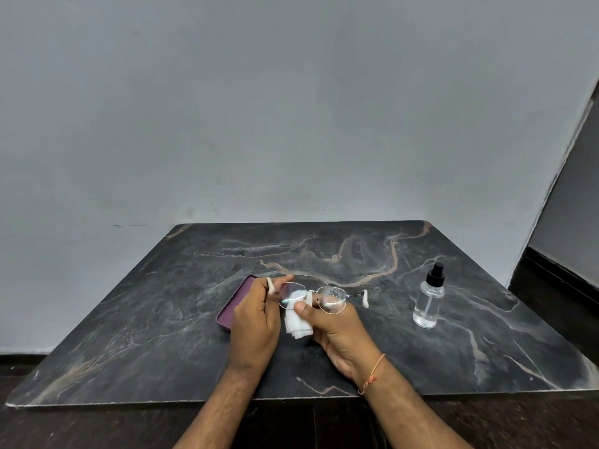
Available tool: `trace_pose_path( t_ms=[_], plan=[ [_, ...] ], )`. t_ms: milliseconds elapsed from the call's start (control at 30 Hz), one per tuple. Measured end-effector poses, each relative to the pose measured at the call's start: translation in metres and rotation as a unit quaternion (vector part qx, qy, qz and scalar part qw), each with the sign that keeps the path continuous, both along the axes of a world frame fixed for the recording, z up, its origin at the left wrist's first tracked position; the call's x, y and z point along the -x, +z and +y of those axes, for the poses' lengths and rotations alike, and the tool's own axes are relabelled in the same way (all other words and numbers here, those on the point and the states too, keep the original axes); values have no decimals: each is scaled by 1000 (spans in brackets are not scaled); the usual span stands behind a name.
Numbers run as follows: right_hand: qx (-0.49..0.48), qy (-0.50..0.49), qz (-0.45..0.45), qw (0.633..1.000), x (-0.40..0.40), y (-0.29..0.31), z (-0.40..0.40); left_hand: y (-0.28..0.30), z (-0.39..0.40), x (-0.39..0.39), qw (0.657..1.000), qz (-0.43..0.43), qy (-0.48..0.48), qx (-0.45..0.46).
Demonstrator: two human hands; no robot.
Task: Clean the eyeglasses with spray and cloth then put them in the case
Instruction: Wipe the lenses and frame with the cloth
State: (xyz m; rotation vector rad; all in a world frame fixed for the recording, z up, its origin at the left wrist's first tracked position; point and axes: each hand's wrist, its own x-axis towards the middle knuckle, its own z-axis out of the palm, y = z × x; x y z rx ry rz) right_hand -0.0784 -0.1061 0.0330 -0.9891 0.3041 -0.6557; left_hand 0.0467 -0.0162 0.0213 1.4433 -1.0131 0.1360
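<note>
Thin metal-framed eyeglasses (330,299) with white temple tips are held above the dark marble table (453,351). My left hand (256,325) pinches the left temple near its white tip. My right hand (337,332) holds a folded white cloth (296,325) and presses it with the thumb against the left lens. The purple case (235,303) lies flat on the table behind my left hand, partly hidden by it. A clear spray bottle (428,299) with a black nozzle stands upright to the right of my hands.
A grey wall rises just behind the table. The table's front edge runs under my forearms, with dark floor below. An orange thread band circles my right wrist (372,377).
</note>
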Motion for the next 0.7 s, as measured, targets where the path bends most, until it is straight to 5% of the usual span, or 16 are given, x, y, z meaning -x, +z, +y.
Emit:
trace_pose_path(
  t_ms=[367, 700],
  plan=[
    [9, 4, 154, 988, 11, 9, -12, 4, -2, -4, 995, 16, 100, 5],
    [-87, 10, -29, 996, 44, -3, -35, 2, -2, -3, 994, 9, 108, 3]
  ],
)
